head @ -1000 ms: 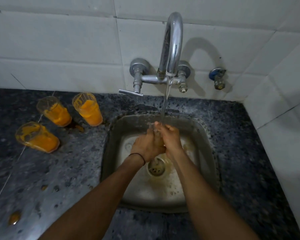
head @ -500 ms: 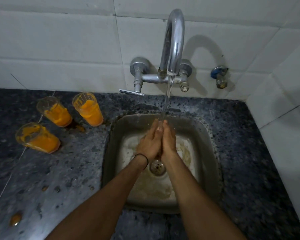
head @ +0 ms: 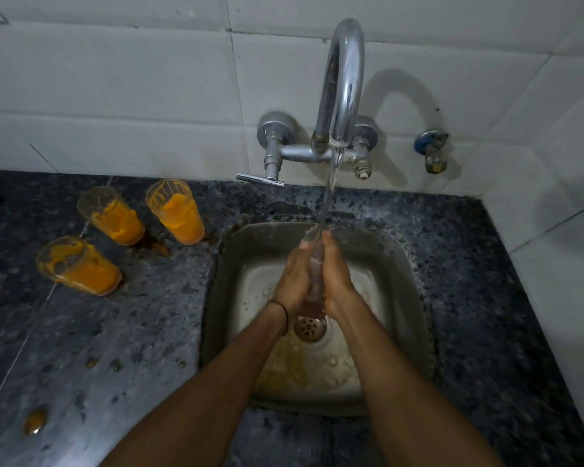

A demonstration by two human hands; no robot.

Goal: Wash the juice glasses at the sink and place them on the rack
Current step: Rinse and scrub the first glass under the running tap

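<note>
Over the steel sink point(head: 408, 264), my left hand point(head: 292, 281) and my right hand point(head: 338, 281) press a clear glass point(head: 313, 284) between their palms, fingers straight and pointing away from me. Water from the chrome tap point(head: 343, 82) runs onto the glass's far end. On the dark counter to the left of the sink stand three glasses with orange juice left in them and smeared on their walls: one at the back left point(head: 115, 217), one at the back right point(head: 177, 214), and one nearer me point(head: 78, 264). No rack is in view.
The tap's lever handle point(head: 258, 178) sticks out to the left above the sink's back edge. A small blue-capped valve point(head: 432, 150) sits on the tiled wall at the right. Juice drops point(head: 34, 421) dot the counter at the lower left. The drain point(head: 309, 326) lies below my hands.
My hands went from clasped together to palms flat on either side of the glass, and they shifted a little toward me under the stream. The three juice glasses have not moved.
</note>
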